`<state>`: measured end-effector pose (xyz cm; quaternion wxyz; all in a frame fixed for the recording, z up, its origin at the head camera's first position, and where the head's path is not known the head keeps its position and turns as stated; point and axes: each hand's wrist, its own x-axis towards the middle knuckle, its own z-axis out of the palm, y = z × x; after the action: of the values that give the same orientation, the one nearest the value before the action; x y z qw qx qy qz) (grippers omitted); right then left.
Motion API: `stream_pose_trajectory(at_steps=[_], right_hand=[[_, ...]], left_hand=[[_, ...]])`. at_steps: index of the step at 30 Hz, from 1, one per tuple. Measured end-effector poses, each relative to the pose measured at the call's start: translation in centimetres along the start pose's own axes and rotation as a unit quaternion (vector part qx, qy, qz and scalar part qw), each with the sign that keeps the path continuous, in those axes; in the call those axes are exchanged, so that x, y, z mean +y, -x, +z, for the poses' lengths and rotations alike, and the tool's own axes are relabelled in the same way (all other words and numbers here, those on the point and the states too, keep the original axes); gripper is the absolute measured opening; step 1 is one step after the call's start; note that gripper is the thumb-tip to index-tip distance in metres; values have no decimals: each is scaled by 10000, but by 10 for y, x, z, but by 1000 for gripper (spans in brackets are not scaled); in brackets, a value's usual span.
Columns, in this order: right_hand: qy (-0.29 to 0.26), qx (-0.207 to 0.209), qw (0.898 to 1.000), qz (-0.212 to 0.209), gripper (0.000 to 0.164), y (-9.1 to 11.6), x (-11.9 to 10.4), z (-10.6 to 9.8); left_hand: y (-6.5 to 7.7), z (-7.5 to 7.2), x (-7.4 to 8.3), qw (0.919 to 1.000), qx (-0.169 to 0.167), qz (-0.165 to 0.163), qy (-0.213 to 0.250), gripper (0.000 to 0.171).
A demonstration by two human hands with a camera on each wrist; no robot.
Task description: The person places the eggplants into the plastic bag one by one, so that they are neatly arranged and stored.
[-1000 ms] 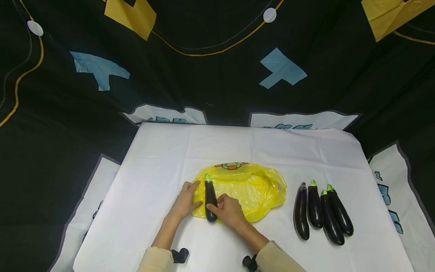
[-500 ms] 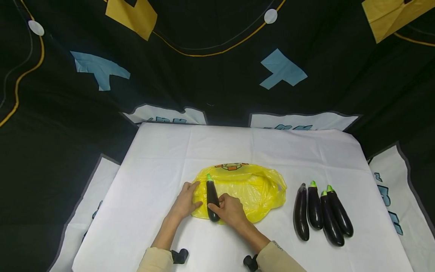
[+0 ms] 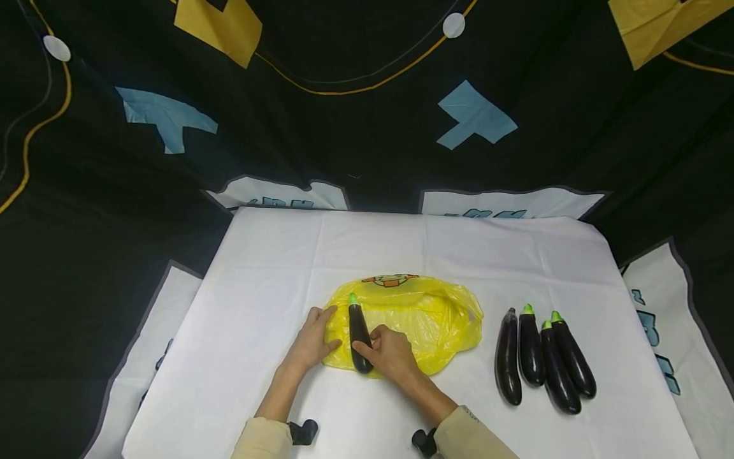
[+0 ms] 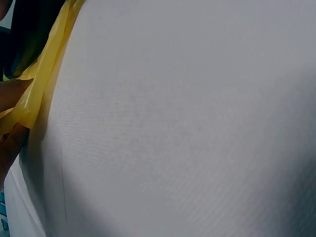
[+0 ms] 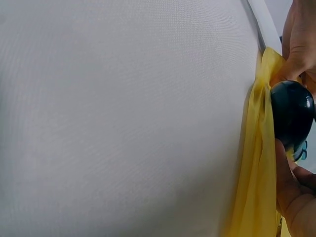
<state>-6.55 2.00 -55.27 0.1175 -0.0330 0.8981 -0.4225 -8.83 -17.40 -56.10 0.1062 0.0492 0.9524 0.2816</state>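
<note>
A yellow plastic bag [image 3: 430, 328] lies flat and crinkled on the white-covered table. Over its left part is a dark eggplant [image 3: 358, 325] with a green stem end pointing away; whether film covers any of it I cannot tell. My right hand [image 3: 391, 354] grips the eggplant near its rounded bottom, thumb on top. With the left hand [image 3: 311, 341] I pinch the bag's left edge; the left wrist view has the yellow film [image 4: 34, 101] between thumb and finger. In the right wrist view the eggplant's blunt end [image 5: 292, 111] shows between the two hands.
Several more eggplants [image 3: 532, 354] lie side by side on the table right of the bag. The white tablecloth [image 3: 275, 255] reaches back to a dark patterned curtain [image 3: 355, 146]. Black wrist mounts [image 3: 304, 432] stick out beside the sleeves.
The held eggplant has shifted slightly to the right over the bag, together with my right hand. My left hand and the bag look the same as before.
</note>
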Motion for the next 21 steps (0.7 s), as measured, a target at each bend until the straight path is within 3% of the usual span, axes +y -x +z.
stream_pose_trajectory(at_steps=[11, 21], right_hand=[[18, -26, 9999, 144, 51, 1, 2, -8], [-301, 395, 9988, -36, 45, 9, 5, -58]], left_hand=[[0, 0, -1, 10000, 25, -56, 51, 76], [-1, 0, -1, 10000, 41, 41, 43, 77]])
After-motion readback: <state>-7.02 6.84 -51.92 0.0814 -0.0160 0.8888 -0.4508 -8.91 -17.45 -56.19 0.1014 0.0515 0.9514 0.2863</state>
